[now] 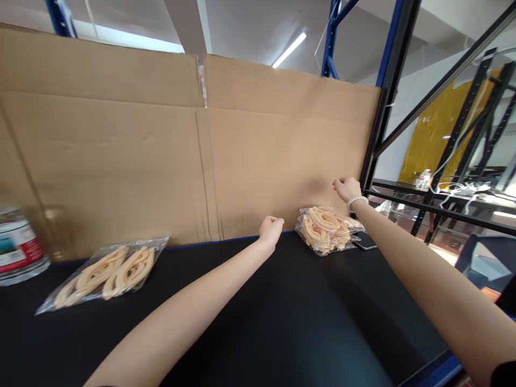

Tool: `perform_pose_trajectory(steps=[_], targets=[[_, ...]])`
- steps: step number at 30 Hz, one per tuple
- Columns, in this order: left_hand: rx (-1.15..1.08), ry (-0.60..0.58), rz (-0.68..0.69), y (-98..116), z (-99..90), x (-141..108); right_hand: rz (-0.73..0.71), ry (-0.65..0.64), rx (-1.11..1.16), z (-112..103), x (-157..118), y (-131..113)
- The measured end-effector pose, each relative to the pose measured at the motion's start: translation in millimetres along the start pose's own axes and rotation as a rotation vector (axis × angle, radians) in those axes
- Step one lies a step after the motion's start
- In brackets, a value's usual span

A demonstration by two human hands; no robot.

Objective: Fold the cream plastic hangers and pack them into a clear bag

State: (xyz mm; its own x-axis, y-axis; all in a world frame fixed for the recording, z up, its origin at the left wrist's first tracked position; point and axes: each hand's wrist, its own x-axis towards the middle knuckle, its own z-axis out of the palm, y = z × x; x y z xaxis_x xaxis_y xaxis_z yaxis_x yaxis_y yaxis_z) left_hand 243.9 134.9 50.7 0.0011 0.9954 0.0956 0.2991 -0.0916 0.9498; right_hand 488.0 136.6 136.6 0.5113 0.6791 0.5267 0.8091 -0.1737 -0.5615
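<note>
My left hand is closed in a fist just above the black tabletop, near the foot of the cardboard wall. No object shows in it. Up and to the right, my right hand also has its fingers curled in, nothing visible between them; a pale beaded bracelet circles that wrist. Below it lies a pile of clear plastic bags of beige looped strips, apart from both hands. Another clear bag with two beige coiled bundles rests flat at the left.
A cardboard wall closes off the table's back. At the far left stands a clear plastic jar with a red and white label. A dark phone lies beside the bag pile. The black rack post rises at the right.
</note>
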Motion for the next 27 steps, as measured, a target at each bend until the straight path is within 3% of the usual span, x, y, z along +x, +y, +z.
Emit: perform_pose_trajectory(steps=[4, 6, 9, 10, 12, 15, 18, 21, 27], targets=[[0.023, 0.066, 0.070, -28, -72.6, -23, -0.162, 0.182, 0.181, 22, -37, -51], [0.064, 0.118, 0.112, -45, -112.2, -33, -0.306, 0.167, 0.272, 36, -66, -80], [0.187, 0.160, 0.218, -74, -174.0, -47, -0.563, -0.117, 0.327, 60, -119, -123], [0.337, 0.166, 0.332, -82, -194.2, -51, -0.639, -0.245, 0.317, 69, -137, -137], [0.592, 0.223, 0.430, -95, -232.1, -58, -0.746, -0.446, 0.288, 89, -174, -161], [0.932, 0.386, 0.340, -105, -276.5, -65, -0.833, -0.705, 0.214, 123, -222, -191], [1.197, 0.468, 0.093, -112, -302.2, -67, -0.908, -0.795, 0.204, 155, -257, -218], [1.258, 0.438, -0.142, -119, -312.4, -66, -0.976, -0.826, 0.241, 179, -277, -246], [1.212, 0.286, -0.298, -122, -314.3, -60, -1.022, -0.844, 0.346, 207, -286, -284]])
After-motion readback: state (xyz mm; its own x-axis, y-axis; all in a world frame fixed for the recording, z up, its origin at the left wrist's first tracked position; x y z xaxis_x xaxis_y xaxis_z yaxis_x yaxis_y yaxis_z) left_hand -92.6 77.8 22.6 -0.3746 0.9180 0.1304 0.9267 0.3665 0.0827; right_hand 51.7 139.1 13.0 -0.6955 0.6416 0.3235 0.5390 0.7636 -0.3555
